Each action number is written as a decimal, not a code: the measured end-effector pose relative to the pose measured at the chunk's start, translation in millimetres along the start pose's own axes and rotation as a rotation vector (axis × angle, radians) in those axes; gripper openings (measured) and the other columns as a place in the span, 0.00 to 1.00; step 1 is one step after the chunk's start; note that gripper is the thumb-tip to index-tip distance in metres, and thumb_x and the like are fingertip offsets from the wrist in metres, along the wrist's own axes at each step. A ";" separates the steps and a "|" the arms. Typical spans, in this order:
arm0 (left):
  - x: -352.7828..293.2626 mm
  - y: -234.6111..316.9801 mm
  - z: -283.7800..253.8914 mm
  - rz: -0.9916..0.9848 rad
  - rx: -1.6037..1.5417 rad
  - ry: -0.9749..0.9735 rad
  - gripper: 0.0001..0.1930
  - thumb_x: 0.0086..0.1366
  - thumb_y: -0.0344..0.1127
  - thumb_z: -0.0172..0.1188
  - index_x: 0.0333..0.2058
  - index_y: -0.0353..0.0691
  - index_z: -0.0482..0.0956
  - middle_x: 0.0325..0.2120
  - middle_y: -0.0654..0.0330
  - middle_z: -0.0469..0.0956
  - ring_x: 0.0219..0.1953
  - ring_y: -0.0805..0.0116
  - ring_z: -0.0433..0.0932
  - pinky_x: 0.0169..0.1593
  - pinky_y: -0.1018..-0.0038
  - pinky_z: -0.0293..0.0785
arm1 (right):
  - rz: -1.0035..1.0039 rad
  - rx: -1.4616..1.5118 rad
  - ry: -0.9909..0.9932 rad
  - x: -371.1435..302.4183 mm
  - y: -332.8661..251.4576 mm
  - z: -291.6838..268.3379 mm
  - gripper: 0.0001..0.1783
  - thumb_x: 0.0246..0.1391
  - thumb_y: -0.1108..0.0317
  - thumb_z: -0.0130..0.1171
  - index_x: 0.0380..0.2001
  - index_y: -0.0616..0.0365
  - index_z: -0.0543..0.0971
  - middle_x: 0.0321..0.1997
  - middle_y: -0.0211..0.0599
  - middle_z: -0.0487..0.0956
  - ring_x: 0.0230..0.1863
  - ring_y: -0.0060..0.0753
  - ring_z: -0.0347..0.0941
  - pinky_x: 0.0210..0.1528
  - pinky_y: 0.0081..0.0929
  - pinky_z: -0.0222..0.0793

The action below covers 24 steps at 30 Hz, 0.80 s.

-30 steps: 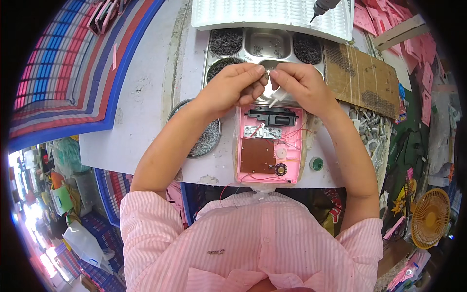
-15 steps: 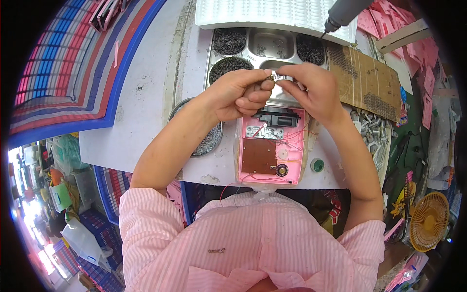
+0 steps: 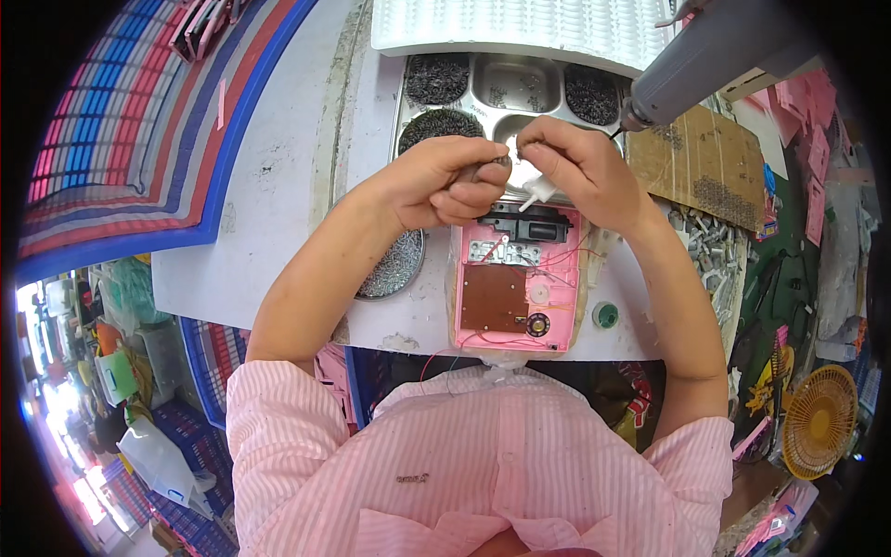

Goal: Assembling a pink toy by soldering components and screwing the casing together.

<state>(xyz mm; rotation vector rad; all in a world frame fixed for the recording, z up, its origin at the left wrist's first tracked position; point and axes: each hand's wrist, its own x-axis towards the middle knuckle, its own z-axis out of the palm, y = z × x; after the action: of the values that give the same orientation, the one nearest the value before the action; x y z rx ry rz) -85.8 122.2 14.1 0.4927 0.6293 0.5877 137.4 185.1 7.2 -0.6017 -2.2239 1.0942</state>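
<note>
My left hand [image 3: 455, 181] is closed above the near edge of the metal tray, thumb and forefinger pinched. A small dark bit shows at its fingertips, too small to name. Just to its right, my right hand [image 3: 589, 172] is also closed, with its fingertips pinched. Out from under its curled fingers sticks a small white plastic part [image 3: 538, 192] with a thin stem pointing down to the left. Directly below the hands lies an open pink plastic housing [image 3: 563, 316]. Fitted in it are a brown circuit board [image 3: 494, 299], a black speaker-like block [image 3: 543, 228] and thin red wires.
The compartmented metal tray [image 3: 471, 104] holds dark small hardware. A grey electric screwdriver [image 3: 705, 70] hangs at the upper right, over cardboard [image 3: 696, 158]. A round dish of small metal pieces [image 3: 394, 269] sits left, a green-topped cap [image 3: 605, 316] right, white foam [image 3: 520, 26] behind.
My fingertips have drawn slightly apart, and the white part now shows below my right fingers. The hanging screwdriver has swung to the right and looks larger. The housing has stayed put.
</note>
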 end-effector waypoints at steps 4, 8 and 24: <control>0.7 -5.3 -10.5 0.016 -0.097 -0.089 0.18 0.76 0.46 0.48 0.29 0.41 0.70 0.14 0.72 0.61 0.14 0.85 0.53 0.16 0.85 0.46 | 0.016 -0.297 0.044 -3.1 0.6 -7.1 0.12 0.64 0.61 0.57 0.46 0.55 0.79 0.23 0.38 0.80 0.28 0.28 0.80 0.27 0.27 0.65; 10.5 -17.7 6.0 0.303 0.363 0.199 0.19 0.77 0.47 0.47 0.29 0.41 0.71 0.13 0.70 0.62 0.15 0.83 0.56 0.19 0.84 0.51 | 0.369 0.129 -0.120 -1.7 -8.7 -11.5 0.15 0.65 0.58 0.56 0.37 0.61 0.81 0.19 0.32 0.74 0.23 0.22 0.71 0.26 0.26 0.62; 1.4 -18.1 3.8 0.093 -0.082 0.139 0.20 0.77 0.48 0.46 0.27 0.43 0.70 0.12 0.71 0.62 0.11 0.85 0.53 0.15 0.84 0.49 | -0.037 -0.301 0.113 -6.1 -15.0 4.3 0.10 0.58 0.60 0.64 0.38 0.54 0.81 0.20 0.30 0.72 0.21 0.23 0.69 0.25 0.23 0.63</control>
<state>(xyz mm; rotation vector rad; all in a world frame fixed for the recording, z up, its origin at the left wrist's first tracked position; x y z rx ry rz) -76.0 108.9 5.6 0.4079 0.7134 0.7379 136.9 170.5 15.5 -0.7255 -2.3064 0.6924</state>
